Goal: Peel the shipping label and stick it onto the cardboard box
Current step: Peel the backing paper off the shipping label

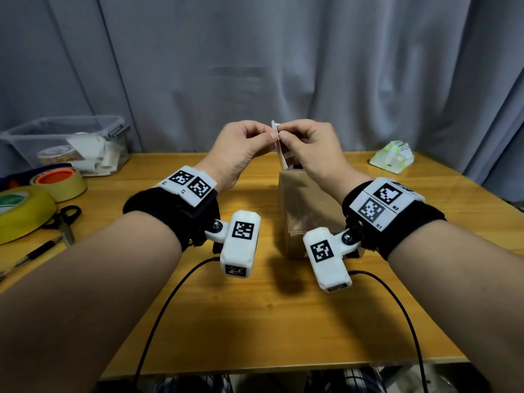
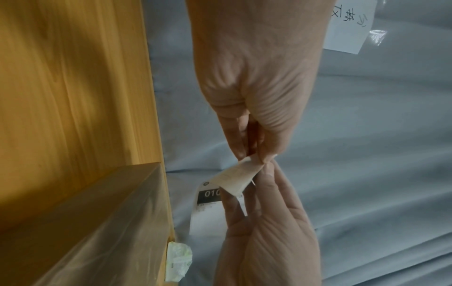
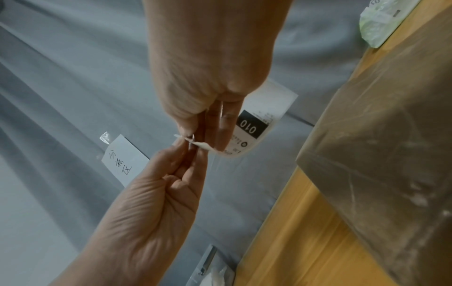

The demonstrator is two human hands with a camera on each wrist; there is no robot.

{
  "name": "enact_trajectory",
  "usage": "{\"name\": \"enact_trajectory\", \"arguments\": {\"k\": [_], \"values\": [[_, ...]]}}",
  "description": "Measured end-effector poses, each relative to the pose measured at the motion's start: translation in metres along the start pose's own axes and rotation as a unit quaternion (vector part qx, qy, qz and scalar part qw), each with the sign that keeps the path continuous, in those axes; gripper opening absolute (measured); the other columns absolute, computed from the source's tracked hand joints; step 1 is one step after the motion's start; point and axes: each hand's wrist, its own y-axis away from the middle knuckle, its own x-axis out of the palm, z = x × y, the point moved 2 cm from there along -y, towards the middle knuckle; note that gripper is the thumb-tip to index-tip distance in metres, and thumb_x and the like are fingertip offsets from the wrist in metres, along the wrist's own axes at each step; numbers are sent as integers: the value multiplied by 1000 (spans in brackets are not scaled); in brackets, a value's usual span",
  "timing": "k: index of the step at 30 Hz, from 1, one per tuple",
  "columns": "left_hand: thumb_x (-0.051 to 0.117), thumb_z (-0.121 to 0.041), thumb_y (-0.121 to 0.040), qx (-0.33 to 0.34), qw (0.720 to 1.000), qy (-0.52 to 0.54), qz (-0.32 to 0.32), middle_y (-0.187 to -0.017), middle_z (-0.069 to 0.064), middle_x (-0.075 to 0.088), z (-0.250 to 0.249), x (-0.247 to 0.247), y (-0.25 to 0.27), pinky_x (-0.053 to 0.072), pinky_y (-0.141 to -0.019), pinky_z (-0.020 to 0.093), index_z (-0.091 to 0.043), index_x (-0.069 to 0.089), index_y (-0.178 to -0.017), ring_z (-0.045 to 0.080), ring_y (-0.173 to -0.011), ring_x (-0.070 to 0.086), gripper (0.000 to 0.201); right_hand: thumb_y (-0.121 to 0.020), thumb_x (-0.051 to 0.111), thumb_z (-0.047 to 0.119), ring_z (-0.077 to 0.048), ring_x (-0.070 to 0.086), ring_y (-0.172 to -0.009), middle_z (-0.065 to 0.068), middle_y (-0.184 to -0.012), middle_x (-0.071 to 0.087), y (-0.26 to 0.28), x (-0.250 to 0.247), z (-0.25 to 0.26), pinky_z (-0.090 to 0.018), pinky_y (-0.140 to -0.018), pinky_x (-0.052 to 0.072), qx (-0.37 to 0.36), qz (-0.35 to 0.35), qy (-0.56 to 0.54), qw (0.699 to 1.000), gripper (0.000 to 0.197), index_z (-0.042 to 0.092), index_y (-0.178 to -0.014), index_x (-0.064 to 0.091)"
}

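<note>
The white shipping label [image 1: 280, 154], printed with a black "010" block [image 2: 210, 193], hangs upright in the air above the far end of the cardboard box [image 1: 306, 211]. My left hand [image 1: 270, 135] and right hand [image 1: 284, 136] both pinch its top corner, fingertips nearly touching. In the left wrist view that corner [image 2: 236, 178] is bent and curled away from the rest of the sheet. The right wrist view shows the label [image 3: 259, 120] behind my right fingers [image 3: 223, 127]. The brown box [image 3: 381, 135], wrapped in shiny clear tape, stands on the wooden table [image 1: 255, 321].
At the left lie a clear plastic bin [image 1: 71, 140], tape rolls [image 1: 61, 182], scissors [image 1: 66, 222] and a pen [image 1: 34, 255]. A green-white packet [image 1: 392, 157] sits at the far right. A grey curtain [image 1: 255, 66] with a handwritten note [image 3: 124, 160] hangs behind the table.
</note>
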Motion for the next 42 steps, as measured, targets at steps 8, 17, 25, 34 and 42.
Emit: {"name": "enact_trajectory", "arguments": {"k": [8, 17, 25, 34, 42], "values": [[58, -7, -88, -40, 994, 89, -43, -72, 8, 65, 2, 1, -5, 56, -71, 19, -5, 65, -76, 15, -71, 63, 14, -81, 67, 12, 5, 57, -72, -5, -92, 65, 3, 2, -1, -19, -71, 47, -82, 32, 83, 993, 31, 9, -112, 65], [58, -12, -89, -106, 993, 47, -37, -72, 9, 62, 9, 3, 0, 56, -61, 17, -2, 63, -80, 8, -58, 63, 13, -82, 56, 25, -32, 61, -86, -4, -85, 72, 9, -10, -4, -38, -75, 46, -200, -80, 346, 913, 20, 20, -88, 75], [58, -14, -90, -57, 993, 22, -104, -72, 3, 63, 13, -9, 1, 54, -62, 16, -12, 61, -73, 7, -63, 60, 17, -89, 49, 38, -14, 53, -76, -1, -87, 58, 4, -8, -9, -30, -72, 48, 70, -139, -11, 988, 20, 19, -91, 56], [59, -18, -88, -69, 987, -64, -128, -70, -1, 59, 8, -12, 4, 43, -53, 17, -17, 55, -70, 7, -58, 52, 19, -85, 64, 23, -6, 51, -51, -3, -63, 61, 4, -3, -11, -17, -52, 41, 124, -38, -68, 989, 22, 12, -66, 63], [72, -16, -74, 41, 965, -223, -129, -66, -6, 48, -5, -9, 4, 39, -60, 16, -26, 50, -67, 3, -57, 44, 26, -83, 68, 22, -9, 46, -47, -3, -54, 54, 0, 1, -4, -13, -43, 39, 143, 24, 10, 989, 30, 11, -57, 58]]}}
